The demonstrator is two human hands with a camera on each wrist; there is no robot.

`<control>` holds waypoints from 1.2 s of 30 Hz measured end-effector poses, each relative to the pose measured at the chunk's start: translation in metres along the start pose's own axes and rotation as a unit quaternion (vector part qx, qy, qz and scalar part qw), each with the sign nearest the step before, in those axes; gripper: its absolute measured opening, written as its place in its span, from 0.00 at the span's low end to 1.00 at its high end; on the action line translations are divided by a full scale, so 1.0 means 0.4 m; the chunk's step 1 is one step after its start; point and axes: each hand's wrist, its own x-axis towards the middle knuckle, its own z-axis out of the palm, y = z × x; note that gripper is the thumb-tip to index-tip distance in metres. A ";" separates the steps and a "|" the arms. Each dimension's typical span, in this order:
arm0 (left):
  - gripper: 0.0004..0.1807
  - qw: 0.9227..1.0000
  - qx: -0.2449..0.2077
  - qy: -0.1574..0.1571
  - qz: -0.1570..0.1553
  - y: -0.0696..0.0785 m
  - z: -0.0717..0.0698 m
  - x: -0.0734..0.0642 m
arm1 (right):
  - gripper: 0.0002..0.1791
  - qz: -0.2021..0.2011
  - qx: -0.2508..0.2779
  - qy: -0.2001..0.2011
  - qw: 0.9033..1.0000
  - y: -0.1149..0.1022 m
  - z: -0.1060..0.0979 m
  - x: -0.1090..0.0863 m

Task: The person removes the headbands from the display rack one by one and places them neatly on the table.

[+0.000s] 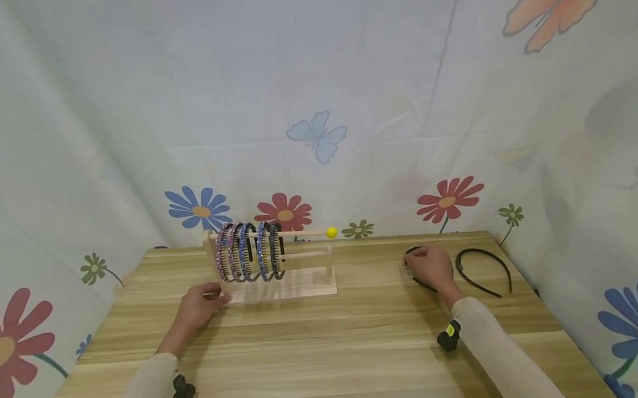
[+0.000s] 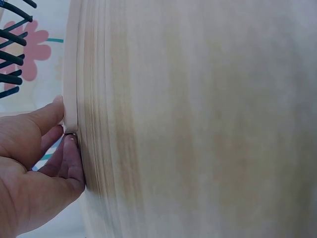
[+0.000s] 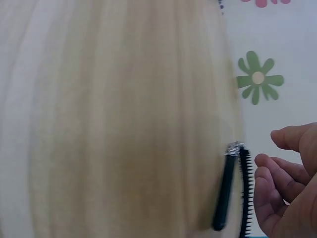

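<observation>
A wooden headband stand (image 1: 301,287) stands at the left of the table, with a yellow ball (image 1: 332,232) on the end of its upper rod. Several beaded, toothed headbands (image 1: 242,256) in pinkish, blue and dark tones hang on it. My left hand (image 1: 198,306) pinches the left end of the stand's base, thumb on top and fingers at its end. Over at the right, my right hand (image 1: 431,268) is close over a dark toothed headband (image 3: 225,193) with a silvery part. Thumb and fingers are apart in the right wrist view, with nothing between them.
Another black headband (image 1: 457,265) lies on the wooden table (image 1: 326,353), to the right of my right hand. A pale curtain (image 1: 382,178) printed with flowers and butterflies hangs behind the table and along both sides.
</observation>
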 end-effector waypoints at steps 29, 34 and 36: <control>0.25 1.000 -0.007 -0.004 0.002 0.007 -0.005 -0.001 | 0.15 -0.229 0.224 0.077 0.944 -0.265 0.041 -0.097; 0.25 1.000 -0.009 -0.003 -0.005 0.005 -0.003 -0.001 | 0.14 -0.246 0.246 0.053 0.936 -0.345 0.029 -0.157; 0.25 1.000 -0.010 -0.003 -0.006 0.003 -0.002 0.000 | 0.14 -0.256 0.255 0.041 0.932 -0.365 0.030 -0.173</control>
